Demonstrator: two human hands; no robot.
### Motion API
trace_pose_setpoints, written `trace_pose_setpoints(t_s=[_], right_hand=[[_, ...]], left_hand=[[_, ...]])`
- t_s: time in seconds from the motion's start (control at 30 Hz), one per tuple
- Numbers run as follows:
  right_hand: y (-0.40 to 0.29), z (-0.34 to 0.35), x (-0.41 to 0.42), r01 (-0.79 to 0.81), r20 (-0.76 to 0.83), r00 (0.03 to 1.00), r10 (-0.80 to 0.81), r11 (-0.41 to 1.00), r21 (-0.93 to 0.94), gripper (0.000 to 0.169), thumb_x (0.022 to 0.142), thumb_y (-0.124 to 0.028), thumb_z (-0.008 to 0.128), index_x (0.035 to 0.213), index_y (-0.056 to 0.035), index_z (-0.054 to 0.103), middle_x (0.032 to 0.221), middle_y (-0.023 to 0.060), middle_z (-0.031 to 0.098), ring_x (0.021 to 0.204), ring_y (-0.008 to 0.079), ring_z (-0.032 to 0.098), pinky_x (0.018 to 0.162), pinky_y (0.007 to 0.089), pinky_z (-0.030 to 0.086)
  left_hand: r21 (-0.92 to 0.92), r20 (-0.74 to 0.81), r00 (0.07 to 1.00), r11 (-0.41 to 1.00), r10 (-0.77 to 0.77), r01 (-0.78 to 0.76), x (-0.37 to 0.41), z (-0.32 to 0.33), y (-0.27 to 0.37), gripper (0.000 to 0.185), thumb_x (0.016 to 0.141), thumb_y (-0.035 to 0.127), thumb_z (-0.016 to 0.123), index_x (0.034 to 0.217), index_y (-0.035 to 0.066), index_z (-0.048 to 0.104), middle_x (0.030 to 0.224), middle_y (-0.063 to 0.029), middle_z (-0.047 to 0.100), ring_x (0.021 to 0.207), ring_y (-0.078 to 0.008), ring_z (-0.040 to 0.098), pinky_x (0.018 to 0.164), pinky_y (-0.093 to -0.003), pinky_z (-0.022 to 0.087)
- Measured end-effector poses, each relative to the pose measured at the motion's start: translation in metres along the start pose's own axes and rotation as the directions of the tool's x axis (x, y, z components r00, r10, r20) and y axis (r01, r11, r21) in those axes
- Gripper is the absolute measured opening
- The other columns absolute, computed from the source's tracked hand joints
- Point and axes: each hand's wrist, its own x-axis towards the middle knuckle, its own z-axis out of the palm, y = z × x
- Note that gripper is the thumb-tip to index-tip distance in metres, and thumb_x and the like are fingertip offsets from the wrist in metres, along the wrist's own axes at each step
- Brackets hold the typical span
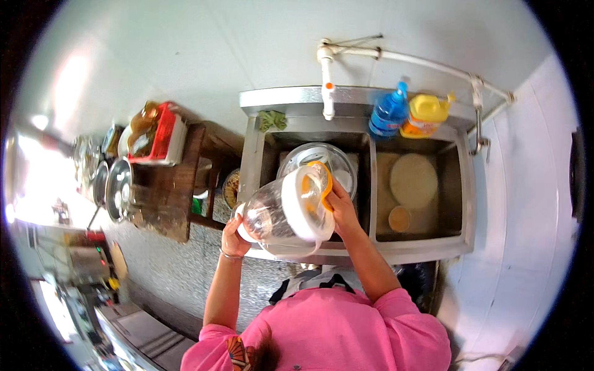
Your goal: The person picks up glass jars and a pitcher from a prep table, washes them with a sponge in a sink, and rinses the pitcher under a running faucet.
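Tilted on its side over the front of the left sink basin is a clear plastic jar (267, 211) with a white collar and a handle. My left hand (235, 237) grips its white base end. At the other end, my right hand (342, 209) holds an orange-edged cloth or sponge (326, 183) against the rim; the hand hides part of it, so its exact kind is unclear. Under the jar, a round metal bowl (290, 160) with white dishes inside sits in the left basin (274, 143).
Cloudy water fills the right basin (420, 234), with a round plate and a small bowl in it. A blue pump bottle (389, 113) and a yellow jug (424, 116) stand on the back ledge beside a green cloth (272, 120). A white tap (327, 99) overhangs the sink. Left is a wooden table (178, 185).
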Motion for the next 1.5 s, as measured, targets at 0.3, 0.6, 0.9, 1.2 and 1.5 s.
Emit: trace_pose_setpoints(t_s=[0.3, 0.6, 0.9, 1.2, 1.5], right_hand=[[-0.059, 0.007, 0.002, 0.296, 0.346, 0.935, -0.081, 0.718, -0.63, 0.032, 0.088, -0.011, 0.054, 0.117, 0.0026, 0.051, 0.103, 0.0073, 0.059, 0.093, 0.0121, 0.055, 0.079, 0.0238, 0.044], [-0.094, 0.042, 0.0, 0.907, 0.902, 0.401, -0.159, 0.205, -0.368, 0.013, 0.068, -0.021, 0.066, 0.072, -0.0098, 0.062, 0.082, 0.0, 0.064, 0.083, 0.0179, 0.06, 0.07, 0.0334, 0.045], [-0.032, -0.021, 0.008, 0.199, 0.065, 0.972, -0.225, 0.642, -0.741, 0.026, 0.092, -0.026, 0.042, 0.108, -0.0063, 0.049, 0.09, 0.0127, 0.057, 0.078, 0.0297, 0.057, 0.071, 0.0341, 0.046], [0.027, -0.018, -0.033, -0.043, -0.302, 0.952, 0.041, 0.999, -0.001, 0.042, 0.094, -0.031, 0.039, 0.125, -0.0038, 0.038, 0.107, 0.006, 0.051, 0.091, 0.0141, 0.051, 0.079, 0.0282, 0.043], [-0.017, -0.084, 0.024, -0.567, 0.128, 0.816, 0.564, 0.824, -0.019, 0.038, 0.09, -0.035, 0.049, 0.114, -0.005, 0.053, 0.11, 0.0098, 0.058, 0.1, 0.0202, 0.057, 0.088, 0.0354, 0.047]], left_hand=[[0.029, -0.149, 0.979, 0.989, -0.142, 0.148, 0.043, 0.026, -0.02, 0.039, 0.093, 0.028, 0.044, 0.116, -0.002, 0.048, 0.113, -0.0136, 0.057, 0.101, -0.0256, 0.057, 0.088, -0.0393, 0.046], [0.134, -0.145, 0.979, 0.977, -0.146, 0.165, 0.058, 0.045, -0.02, 0.037, 0.093, 0.026, 0.042, 0.113, -0.005, 0.05, 0.11, -0.0152, 0.058, 0.101, -0.0252, 0.057, 0.088, -0.0394, 0.045], [-0.035, -0.219, 0.975, 0.999, -0.025, 0.018, 0.055, 0.044, -0.027, 0.042, 0.093, 0.033, 0.038, 0.121, 0.003, 0.046, 0.117, -0.0118, 0.054, 0.108, -0.0271, 0.052, 0.094, -0.0437, 0.041], [0.148, -0.313, 0.94, 0.985, 0.136, -0.093, 0.045, 0.028, -0.025, 0.036, 0.093, 0.027, 0.043, 0.115, -0.001, 0.049, 0.109, -0.0116, 0.057, 0.1, -0.0235, 0.056, 0.085, -0.0394, 0.046], [0.763, -0.03, 0.996, 0.642, -0.079, 0.074, 0.026, 0.087, 0.025, 0.019, 0.064, 0.006, 0.078, 0.071, -0.002, 0.062, 0.065, -0.0063, 0.063, 0.06, -0.0112, 0.06, 0.055, -0.024, 0.049]])
